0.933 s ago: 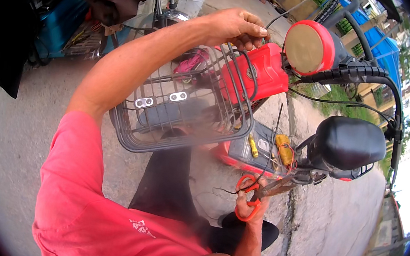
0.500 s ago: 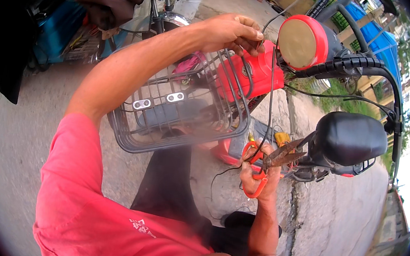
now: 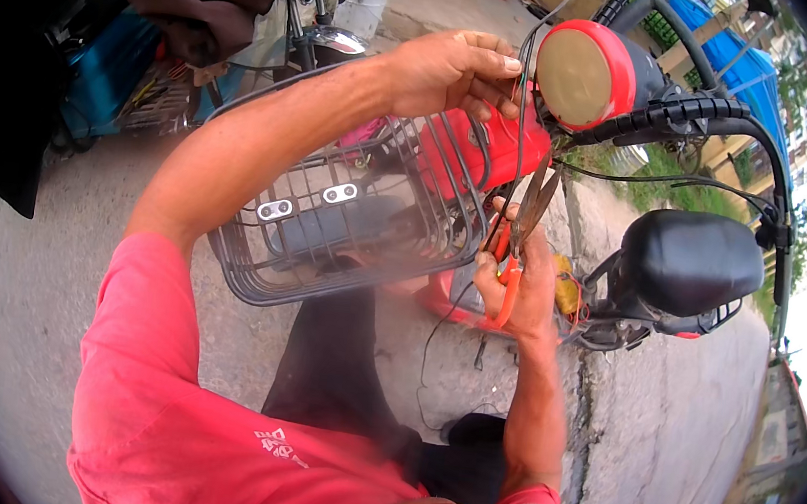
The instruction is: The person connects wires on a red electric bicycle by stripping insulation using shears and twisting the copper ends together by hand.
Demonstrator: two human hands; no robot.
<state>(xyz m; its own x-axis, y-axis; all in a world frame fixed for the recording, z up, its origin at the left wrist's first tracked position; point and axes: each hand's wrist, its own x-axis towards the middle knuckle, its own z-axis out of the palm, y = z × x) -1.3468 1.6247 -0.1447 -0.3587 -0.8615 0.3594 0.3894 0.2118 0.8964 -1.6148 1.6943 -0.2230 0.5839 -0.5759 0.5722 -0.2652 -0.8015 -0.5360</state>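
Observation:
My left hand [image 3: 462, 73] is raised beside the round red-rimmed headlight [image 3: 579, 76] of a red electric bike, its fingers closed on a thin black cable [image 3: 521, 136]. Below it, my right hand [image 3: 532, 290] grips scissors [image 3: 509, 275] with orange handles and dark, worn blades. The blades point up and stand slightly apart, close to the cable. The cable runs down from my left hand to my right hand, and a loose length hangs below toward the ground. Whether the cable lies between the blades cannot be made out.
A black wire basket [image 3: 270, 263] sits under my left forearm, in front of the bike's red body [image 3: 493, 148]. To the right are the handlebar [image 3: 772, 158] and a black padded seat [image 3: 688, 262]. A covered blue vehicle [image 3: 118, 65] and a white bucket [image 3: 362, 7] stand at the far left.
My right hand has moved up, and the scissors have turned from pointing right to pointing upward, with their blades nearer the headlight. My left hand stays beside the headlight with the cable.

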